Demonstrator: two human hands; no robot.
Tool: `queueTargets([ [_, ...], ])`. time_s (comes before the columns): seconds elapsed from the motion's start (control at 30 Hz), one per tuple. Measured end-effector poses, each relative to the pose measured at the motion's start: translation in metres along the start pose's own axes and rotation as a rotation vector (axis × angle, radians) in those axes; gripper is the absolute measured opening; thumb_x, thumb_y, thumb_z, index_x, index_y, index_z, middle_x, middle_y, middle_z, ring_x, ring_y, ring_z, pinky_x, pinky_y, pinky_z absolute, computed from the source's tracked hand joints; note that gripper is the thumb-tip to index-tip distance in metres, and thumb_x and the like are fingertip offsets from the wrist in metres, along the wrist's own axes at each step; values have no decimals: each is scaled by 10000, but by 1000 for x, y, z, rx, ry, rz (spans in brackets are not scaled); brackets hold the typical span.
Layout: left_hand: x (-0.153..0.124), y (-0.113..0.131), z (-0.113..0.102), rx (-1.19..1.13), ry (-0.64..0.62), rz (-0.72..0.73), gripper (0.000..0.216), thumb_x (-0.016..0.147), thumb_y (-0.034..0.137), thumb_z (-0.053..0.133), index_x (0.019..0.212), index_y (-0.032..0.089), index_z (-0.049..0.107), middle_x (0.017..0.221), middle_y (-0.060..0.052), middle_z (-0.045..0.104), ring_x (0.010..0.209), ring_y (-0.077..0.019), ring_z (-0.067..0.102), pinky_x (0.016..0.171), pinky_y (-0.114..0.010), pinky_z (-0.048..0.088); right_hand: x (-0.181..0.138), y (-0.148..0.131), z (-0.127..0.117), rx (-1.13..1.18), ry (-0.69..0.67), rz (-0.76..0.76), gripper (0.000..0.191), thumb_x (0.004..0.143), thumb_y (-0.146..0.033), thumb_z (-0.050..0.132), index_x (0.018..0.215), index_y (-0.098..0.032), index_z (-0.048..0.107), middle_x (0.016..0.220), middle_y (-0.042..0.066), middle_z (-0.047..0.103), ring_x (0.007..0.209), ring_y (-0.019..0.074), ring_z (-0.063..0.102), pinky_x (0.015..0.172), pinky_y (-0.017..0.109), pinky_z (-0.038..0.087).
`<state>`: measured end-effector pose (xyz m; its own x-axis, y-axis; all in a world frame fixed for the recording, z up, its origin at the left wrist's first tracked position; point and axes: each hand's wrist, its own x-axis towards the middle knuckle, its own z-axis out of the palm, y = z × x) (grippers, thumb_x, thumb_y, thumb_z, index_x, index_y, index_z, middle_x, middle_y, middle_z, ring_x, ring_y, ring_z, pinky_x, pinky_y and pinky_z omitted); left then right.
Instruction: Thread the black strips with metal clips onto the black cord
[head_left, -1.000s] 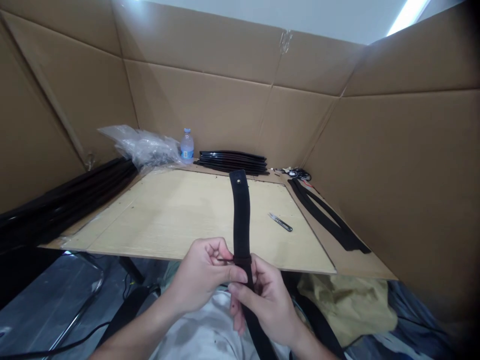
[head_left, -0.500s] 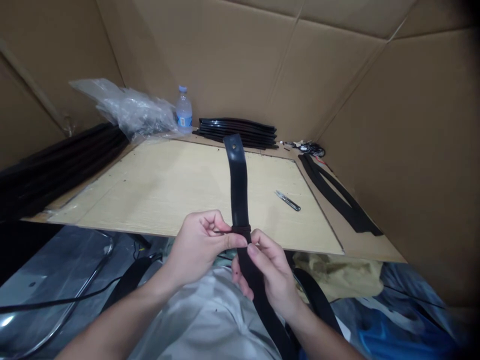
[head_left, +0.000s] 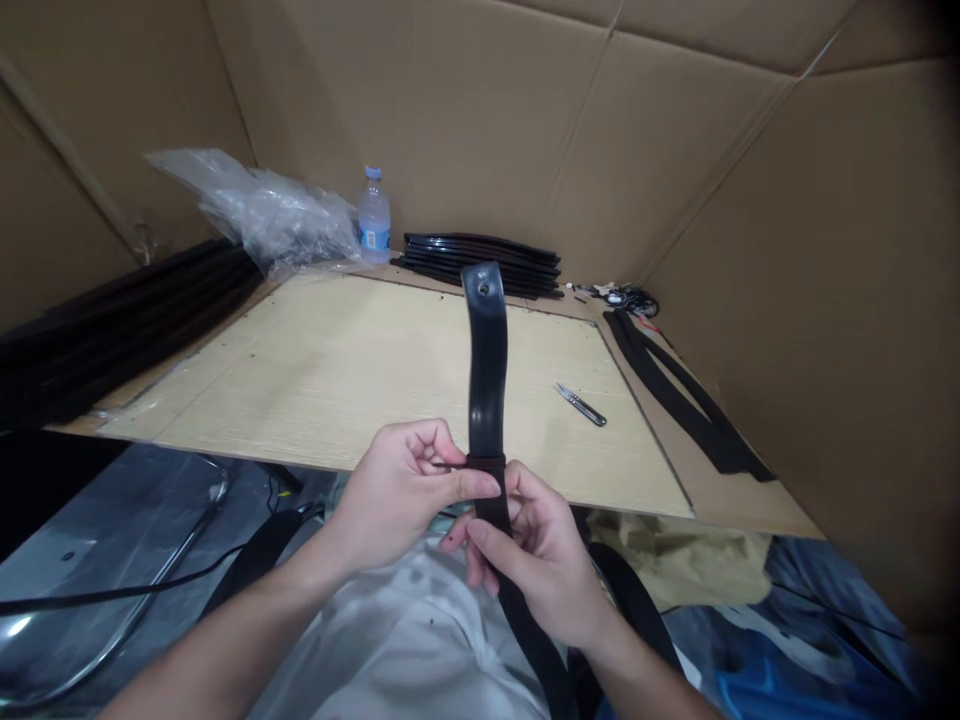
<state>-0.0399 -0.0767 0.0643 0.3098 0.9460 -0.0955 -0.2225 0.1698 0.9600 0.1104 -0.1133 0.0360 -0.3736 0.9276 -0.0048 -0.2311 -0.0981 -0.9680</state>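
Note:
A black strap (head_left: 487, 370) with a hole near its squared far end stands up from my lap over the table's near edge. A narrow dark band (head_left: 486, 463) crosses it between my hands. My left hand (head_left: 409, 490) is closed at the strap's left side, its thumb lying over the front just below the band. A thin dark strand (head_left: 448, 465) runs from its curled fingers to the band. My right hand (head_left: 529, 555) grips the strap lower down, thumb in front and fingertips showing on the far side. The strap's lower part runs down across my lap.
Thread snips (head_left: 580, 404) lie on the pale board (head_left: 360, 360). Behind are stacked black straps (head_left: 484, 262), a water bottle (head_left: 374, 220) and clear plastic bags (head_left: 292, 220). More dark strips (head_left: 112, 320) lie left, others (head_left: 675, 390) right. Cardboard walls (head_left: 450, 120) enclose the table.
My right hand has slid slightly down the strap, its thumb moving away from the left thumb. The left hand keeps its pinch by the band. The view has shifted a little.

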Motion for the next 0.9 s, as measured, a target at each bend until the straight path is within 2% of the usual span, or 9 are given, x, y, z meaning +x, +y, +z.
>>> queueTargets([
  [0.13,-3,0,2,3,27,31,336,627,266,773,628,171,451,523,38,562,410,-95,528,401,-208,424,-3,1,-2,-127,60,-58,201,853,-293,599,838,-213,415,778,39,694,525,106,588,474,211,447],
  [0.27,-4,-2,8,80,148,88,323,621,267,771,643,168,464,526,50,537,441,-81,507,415,-184,386,-5,-3,-6,-343,189,-95,141,825,-297,626,862,-180,556,663,27,655,544,132,591,498,234,474],
  [0.37,-3,-10,14,147,220,108,357,561,255,806,688,169,483,494,88,456,428,-59,444,401,-165,320,-5,-3,-8,-488,285,-129,125,809,-296,630,795,-173,613,634,20,629,539,133,574,492,234,473],
  [0.47,-3,-17,20,172,231,122,369,557,280,809,746,169,512,518,84,457,451,-68,443,409,-174,304,-3,3,-9,-722,403,-296,97,773,-244,654,693,-195,630,594,2,605,516,126,536,515,244,475],
  [0.53,-3,-18,21,153,220,135,327,621,327,768,781,168,531,549,56,502,493,-91,488,430,-189,332,-3,7,-10,-815,444,-427,33,764,-204,656,736,-218,667,636,10,637,548,143,561,566,264,494],
  [0.63,-5,-13,21,89,195,136,301,680,362,721,820,170,536,569,33,539,530,-114,530,446,-199,362,-4,6,-13,-817,389,-499,144,746,-186,682,879,-238,702,745,30,689,629,175,619,638,293,525],
  [0.77,-8,-3,17,-3,185,145,308,681,327,731,786,170,488,591,51,519,474,-63,466,432,-169,326,5,-16,-24,-652,269,-406,208,800,-265,642,995,-217,695,941,69,711,864,214,664,792,347,540],
  [0.83,-9,1,15,-29,189,151,330,665,305,749,758,170,463,571,74,467,427,-30,390,412,-154,279,25,-29,-37,-584,400,-418,254,804,-299,637,1030,-191,673,1020,92,696,925,225,659,831,384,531],
  [0.9,-10,4,12,-35,192,148,342,657,302,756,748,169,454,560,85,433,405,-16,343,398,-150,247,57,-40,-55,-600,511,-441,319,746,-355,687,984,-144,668,943,112,707,846,246,675,770,408,543],
])
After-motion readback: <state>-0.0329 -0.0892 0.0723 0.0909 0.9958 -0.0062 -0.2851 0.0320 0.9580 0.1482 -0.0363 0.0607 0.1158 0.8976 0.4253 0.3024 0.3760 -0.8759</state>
